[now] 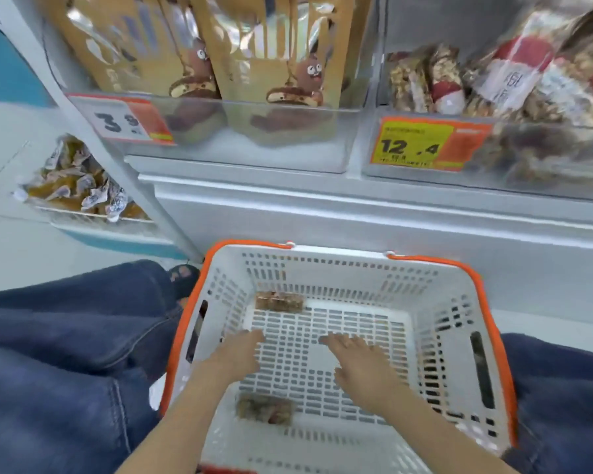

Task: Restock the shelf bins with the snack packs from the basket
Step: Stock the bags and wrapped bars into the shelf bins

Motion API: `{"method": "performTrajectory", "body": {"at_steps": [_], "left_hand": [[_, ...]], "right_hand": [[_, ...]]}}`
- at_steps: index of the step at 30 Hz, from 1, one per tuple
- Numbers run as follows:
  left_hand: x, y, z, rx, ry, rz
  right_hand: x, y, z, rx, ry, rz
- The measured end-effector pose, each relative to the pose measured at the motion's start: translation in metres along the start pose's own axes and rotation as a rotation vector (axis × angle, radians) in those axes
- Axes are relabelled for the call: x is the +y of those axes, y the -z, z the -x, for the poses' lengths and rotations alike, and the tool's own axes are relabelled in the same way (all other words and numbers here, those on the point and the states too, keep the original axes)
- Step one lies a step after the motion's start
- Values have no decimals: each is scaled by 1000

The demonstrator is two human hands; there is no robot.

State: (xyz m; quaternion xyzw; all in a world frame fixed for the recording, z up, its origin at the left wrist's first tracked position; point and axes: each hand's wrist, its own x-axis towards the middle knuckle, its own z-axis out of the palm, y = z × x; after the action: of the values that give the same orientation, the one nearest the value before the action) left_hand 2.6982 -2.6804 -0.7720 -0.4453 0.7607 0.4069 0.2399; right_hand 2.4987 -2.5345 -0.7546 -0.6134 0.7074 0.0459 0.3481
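Head view: basket, nearly emptied; snack pack at 11 o'clock on its floor, second pack at 7 o'clock; left hand and right hand flat, fingers extended, holding nothing; step judged: collecting last packs; next: pinch one, lift to nut-bar bin at 1 o'clock.

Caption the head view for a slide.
Both open hands, left and right, reach into white-and-orange plastic basket holding two brown snack packs.

two snack packs flat (brown), white basket
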Motion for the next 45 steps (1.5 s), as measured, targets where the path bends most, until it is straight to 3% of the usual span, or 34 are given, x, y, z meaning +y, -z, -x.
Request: {"method": "performTrajectory", "body": {"at_steps": [3, 7, 11, 16, 18, 21, 25, 30, 34, 39, 41, 45], "left_hand": [[-30, -48, -7, -160, 72, -129], [-46, -85, -14, -260, 99, -288], [-55, -92, -27, -222, 107, -373], [-51, -88, -26, -226, 135, -490], [-53, -83, -25, -169, 136, -385], [-57, -68, -27, -35, 200, 17], [-53, -50, -36, 29, 359, 455], [-48, -48, -32, -18, 340, 518], [-40, -51, -25, -66, 313, 453], [7, -30, -16, 11, 287, 630], [34, -17, -9, 66, 230, 705], [80, 1, 17, 131, 123, 960]], "right_hand": [[0, -34, -18, -185, -38, -81], [-3, -64, -37, -246, -116, -218], [-3, -58, -63, -144, -145, -251], [-8, -15, -124, 32, -71, -78], [-15, -8, -153, 47, -39, -2], [-29, -11, -184, 8, -58, 69], [-44, -26, -189, -38, -117, 232], [-34, -38, -167, -210, -149, 250], [-21, -46, -116, -250, -306, -36], [-29, -24, -58, -58, -532, -856], [-39, 0, -47, -36, -487, -1009], [-63, 51, -18, 202, -271, -1177]]}}
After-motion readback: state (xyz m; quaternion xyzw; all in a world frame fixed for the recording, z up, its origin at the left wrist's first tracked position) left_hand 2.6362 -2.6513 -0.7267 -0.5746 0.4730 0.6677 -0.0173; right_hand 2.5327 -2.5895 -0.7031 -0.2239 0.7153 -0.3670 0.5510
